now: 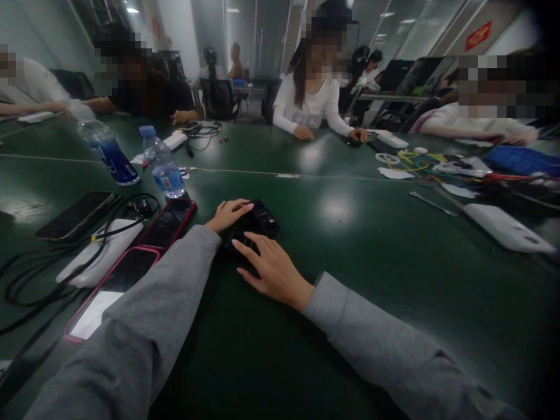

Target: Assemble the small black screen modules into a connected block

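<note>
Two small black devices lie close together on the dark green table (pixel 371 262) in the middle of the head view. My left hand (pixel 230 214) reaches to the farther black device (pixel 265 217), its fingertips at that device's left edge. Over the nearer black device (pixel 228 244) is my right hand (pixel 273 268), fingers spread, with the fingertips on or just above it. The right hand partly covers this nearer device. Whether either hand grips a device firmly is not visible; both look laid on rather than wrapped round.
Phones (pixel 168 224), a white power bank (pixel 94 256) and black cables lie left. Two bottles (pixel 166 169) stand beyond them. Right are a white device (pixel 507 227), a thin metal tool (pixel 433 203) and coloured wires (pixel 420 160). Several people sit across the table.
</note>
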{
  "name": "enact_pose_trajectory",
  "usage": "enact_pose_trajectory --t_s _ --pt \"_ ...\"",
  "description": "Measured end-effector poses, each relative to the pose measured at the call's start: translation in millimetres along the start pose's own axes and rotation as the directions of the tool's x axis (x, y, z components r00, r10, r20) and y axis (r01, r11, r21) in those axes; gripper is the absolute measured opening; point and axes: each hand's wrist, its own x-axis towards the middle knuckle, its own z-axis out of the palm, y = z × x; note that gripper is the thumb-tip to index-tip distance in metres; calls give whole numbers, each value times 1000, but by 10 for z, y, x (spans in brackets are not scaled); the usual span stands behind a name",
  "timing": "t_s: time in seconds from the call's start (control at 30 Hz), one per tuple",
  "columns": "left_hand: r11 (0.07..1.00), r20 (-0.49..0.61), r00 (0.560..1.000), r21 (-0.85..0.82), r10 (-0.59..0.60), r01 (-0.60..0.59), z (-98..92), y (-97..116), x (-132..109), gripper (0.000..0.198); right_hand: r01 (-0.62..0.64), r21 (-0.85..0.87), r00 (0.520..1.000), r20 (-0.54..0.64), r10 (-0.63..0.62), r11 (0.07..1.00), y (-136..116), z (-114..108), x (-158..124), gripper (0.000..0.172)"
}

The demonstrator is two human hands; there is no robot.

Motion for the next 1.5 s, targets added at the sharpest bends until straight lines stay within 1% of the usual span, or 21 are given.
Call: enact_pose_trajectory --t_s 0.1,0.27,0.4,0.5,0.57,0.63,0.67,0.73,0.77,0.87,0.93,1.0,1.03,1.07,1.13,1.2,1.27,1.43,1.5 --pt "999 -4 1000 -35 -2 2 -7 13 -2 43 -23 4 999 30 23 1000 -5 31 -50 45" --pt "999 10 1000 -24 -25 25 -10 14 -4 44 -6 92 997 81 -1 996 -36 -82 -241 49" --pt "998 0 998 -30 -63 63 1 6 6 43 -17 94 997 72 10 995 -30 -203 -521 49" --pt "996 -12 996 -42 -83 82 16 -18 17 44 -46 32 998 39 45 998 96 -294 -780 52" --pt "996 -16 997 -45 -75 74 28 -45 25 46 -105 -32 994 9 105 994 228 -349 -926 53" --pt "998 -17 999 -43 -52 51 40 -72 32 48 -221 -108 975 -40 218 969 383 -388 -1007 51" --pt "998 -18 999 -42 -41 40 43 -83 35 50 -292 -146 956 -76 284 945 465 -398 -1013 50" --pt "999 -28 999 -40 -26 25 44 -97 36 51 -416 -210 907 -162 388 885 635 -394 -955 49" --pt "999 -29 999 -42 -16 15 41 -100 33 50 -457 -236 886 -205 416 857 719 -379 -893 49" --pt "994 -28 999 -101 44 -47 27 -90 1 48 -519 -285 849 -281 447 806 925 -286 -623 53" --pt "975 -80 993 -198 89 -103 27 -66 -40 50 -535 -293 840 -289 459 793 996 -199 -426 57" --pt "944 -162 980 -288 120 -163 45 -29 -87 57 -534 -276 840 -284 463 799 1004 -110 -262 60" --pt "932 -178 974 -310 139 -189 62 -9 -108 60 -528 -257 842 -284 459 809 988 -69 -201 62" --pt "922 -172 972 -328 157 -207 82 9 -123 64 -518 -233 845 -289 450 823 964 -32 -158 62" --pt "921 -104 980 -338 168 -193 126 33 -138 75 -485 -169 855 -296 426 858 904 24 -117 59" --pt "934 -35 991 -331 133 -137 159 36 -132 90 -450 -99 868 -280 409 887 846 51 -119 53" --pt "940 1 995 -328 98 -92 175 27 -115 96 -432 -49 879 -246 409 900 800 49 -138 49" --pt "932 52 993 -352 105 -80 155 29 -80 79 -441 -13 879 -210 429 897 715 -18 -153 48" --pt "935 62 992 -345 111 -83 143 38 -71 76 -439 -7 885 -176 431 899 685 -39 -154 50"
